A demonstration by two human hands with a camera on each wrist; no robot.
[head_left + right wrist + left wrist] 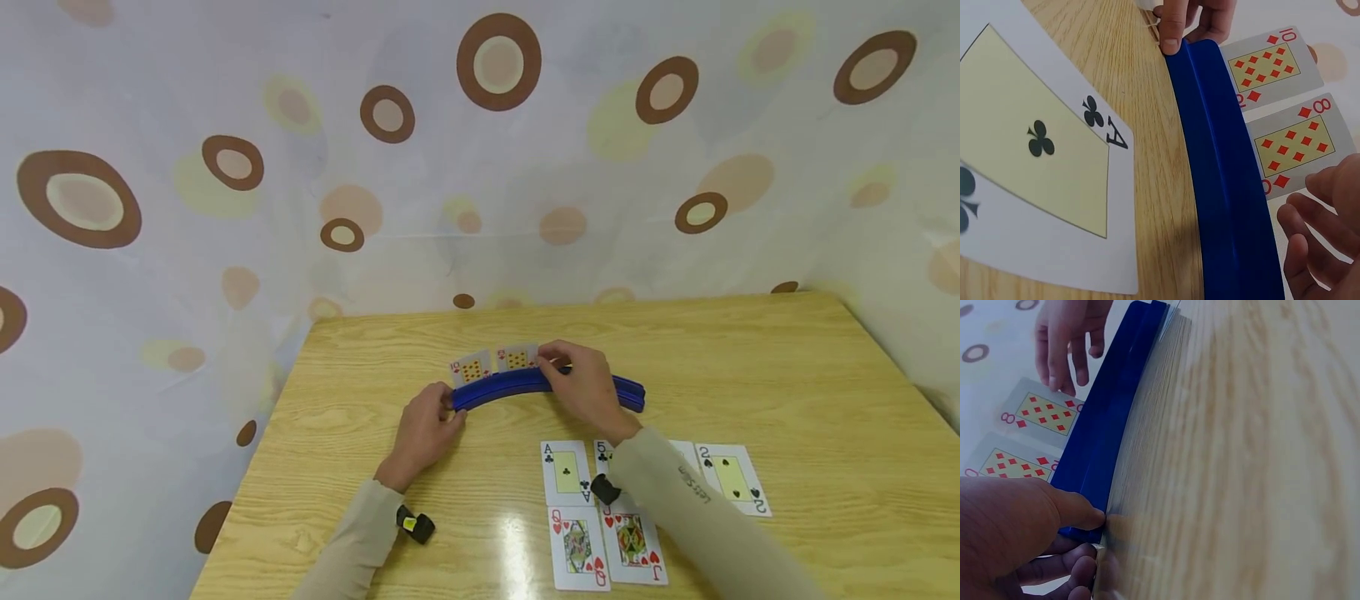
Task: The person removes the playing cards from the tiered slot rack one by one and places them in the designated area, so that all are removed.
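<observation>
A curved blue card holder point(506, 383) lies across the table, with the ten of diamonds point(471, 370) and the eight of diamonds point(517, 358) upright in its slot, side by side at its left part. My left hand point(422, 429) grips the holder's left end, thumb point(1082, 511) on the near side and fingers beneath and behind. Over the holder, just right of the eight, is my right hand point(588, 385). Its loosely bent fingers point(1316, 219) hold nothing; whether a fingertip touches the eight's edge I cannot tell.
Face-up cards lie in two rows nearer me: ace of clubs point(566, 473), a black five point(601, 451), a mostly covered card point(686, 451) and two of spades point(732, 479). Below are queen point(578, 548) and jack of hearts point(632, 546). My right sleeve point(678, 492) passes over them.
</observation>
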